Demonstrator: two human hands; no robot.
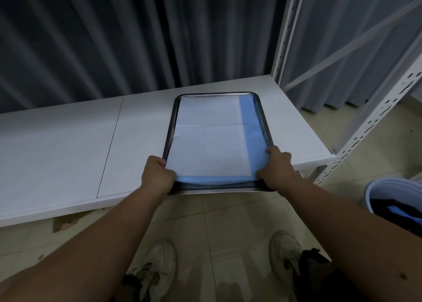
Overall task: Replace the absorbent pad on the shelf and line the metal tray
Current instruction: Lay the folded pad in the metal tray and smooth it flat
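Observation:
A metal tray [174, 110] lies on the white shelf [68, 146], its near edge jutting past the shelf's front. Inside it lies a folded absorbent pad [205, 137], white on top with blue borders along the right and near sides. My left hand [156, 175] grips the tray's near left corner, thumb pressing on the pad. My right hand [277, 168] grips the near right corner the same way, fingers over the pad's blue edge.
A white perforated rack upright [356, 128] stands at the shelf's right end. A white bin [374, 187] with dark and blue material inside sits on the tiled floor at right. Grey curtains hang behind. My shoes are below on the floor.

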